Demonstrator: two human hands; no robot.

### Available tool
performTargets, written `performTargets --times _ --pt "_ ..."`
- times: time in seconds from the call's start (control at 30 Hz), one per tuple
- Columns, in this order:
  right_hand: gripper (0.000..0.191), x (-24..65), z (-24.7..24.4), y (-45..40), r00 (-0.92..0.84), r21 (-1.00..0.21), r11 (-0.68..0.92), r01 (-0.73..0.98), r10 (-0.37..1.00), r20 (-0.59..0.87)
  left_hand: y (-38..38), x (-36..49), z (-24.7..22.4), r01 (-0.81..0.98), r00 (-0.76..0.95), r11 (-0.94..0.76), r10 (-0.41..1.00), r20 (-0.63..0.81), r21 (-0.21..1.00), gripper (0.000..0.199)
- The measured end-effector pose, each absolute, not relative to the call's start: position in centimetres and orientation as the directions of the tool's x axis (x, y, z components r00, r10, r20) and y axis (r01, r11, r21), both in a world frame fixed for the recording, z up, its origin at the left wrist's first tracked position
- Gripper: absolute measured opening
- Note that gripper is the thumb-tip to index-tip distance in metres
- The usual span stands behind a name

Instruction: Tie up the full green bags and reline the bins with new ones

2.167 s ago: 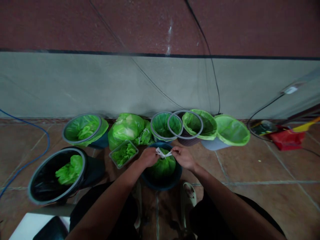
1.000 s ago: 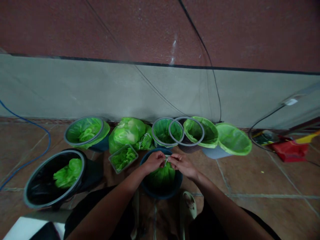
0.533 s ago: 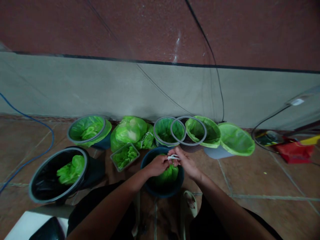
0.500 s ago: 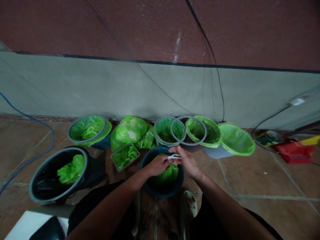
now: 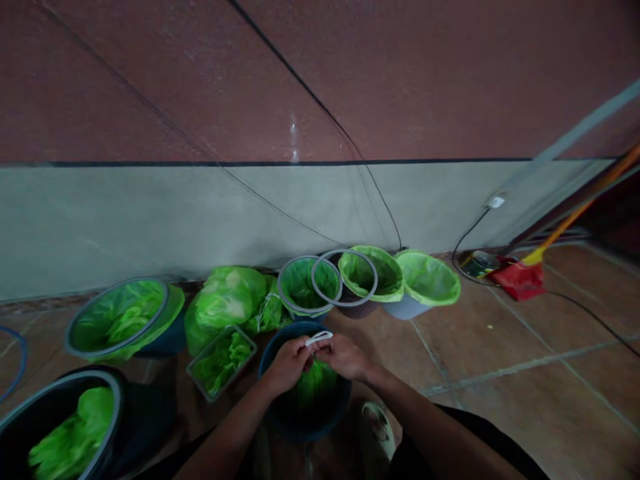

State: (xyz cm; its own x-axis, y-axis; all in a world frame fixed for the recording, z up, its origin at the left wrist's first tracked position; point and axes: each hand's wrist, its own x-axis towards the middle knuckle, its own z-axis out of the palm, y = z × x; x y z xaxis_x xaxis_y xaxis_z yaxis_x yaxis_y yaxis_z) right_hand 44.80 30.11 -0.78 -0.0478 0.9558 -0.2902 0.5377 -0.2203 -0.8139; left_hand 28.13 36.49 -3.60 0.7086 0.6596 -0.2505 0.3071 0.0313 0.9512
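Above the blue bucket (image 5: 309,432), white tie (image 5: 320,337) in left hand (image 5: 290,363) and right hand (image 5: 346,357)

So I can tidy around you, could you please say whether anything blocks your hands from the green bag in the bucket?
Nothing visible does: the left hand and right hand hold the white tie just above the green bag, over the open bucket.

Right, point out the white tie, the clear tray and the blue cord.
White tie (image 5: 311,341), head view: left part of loop.
Clear tray (image 5: 235,374), head view: right rim.
Blue cord (image 5: 24,355), head view: outer bend.
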Motion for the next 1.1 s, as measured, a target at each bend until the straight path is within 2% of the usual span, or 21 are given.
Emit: performTargets --times 0.1,0.17,0.27,0.4,0.5,0.63,0.7,0.8,0.93,1.1 --pt "0.020 45.3 -0.2 30.3 0.031 -0.698 -0.230 0.678 0.958 -0.286 36.4 28.3 -3.9 0.316 0.631 0.144 0.706 -0.321 0.938 0.030" --pt "0.020 45.6 0.0 30.4 0.108 -0.664 -0.268 0.698 0.956 -0.271 36.3 28.3 -4.0 0.328 0.580 0.215 0.723 -0.375 0.920 0.033" --pt "0.019 45.8 -0.1 30.3 0.091 -0.710 -0.252 0.658 0.962 -0.257 36.4 28.1 -3.8 0.278 0.550 0.349 0.706 -0.446 0.895 0.034" --pt "0.019 45.7 -0.9 29.8 -0.092 -0.802 -0.175 0.571 0.957 -0.275 36.4 27.7 -3.4 0.234 0.527 0.437 0.694 -0.491 0.869 0.027" --pt "0.017 45.5 -1.5 29.5 -0.134 -0.800 -0.167 0.577 0.946 -0.294 36.5 27.6 -3.4 0.308 0.486 0.352 0.741 -0.464 0.884 0.017" --pt "0.016 45.5 -1.6 29.6 -0.101 -0.767 -0.187 0.614 0.945 -0.312 36.4 27.8 -3.2 0.455 0.523 0.043 0.796 -0.306 0.890 0.002" --pt "0.016 45.5 -1.5 29.7 -0.053 -0.733 -0.208 0.648 0.947 -0.316 36.4 27.8 -3.2 0.447 0.589 -0.071 0.773 -0.234 0.892 0.005" --pt "0.019 45.2 -1.3 29.9 -0.036 -0.688 -0.213 0.694 0.944 -0.329 36.4 27.8 -3.5 0.409 0.608 -0.073 0.765 -0.212 0.910 0.010" --pt "0.023 44.3 -1.5 30.1 -0.053 -0.661 -0.205 0.722 0.936 -0.347 36.0 27.9 -4.2 0.430 0.530 -0.036 0.819 -0.220 0.902 0.019" --pt "0.024 43.8 -2.2 30.0 -0.079 -0.783 -0.249 0.570 0.932 -0.354 35.3 28.0 -4.8 0.452 0.475 -0.057 0.860 -0.187 0.890 0.022"
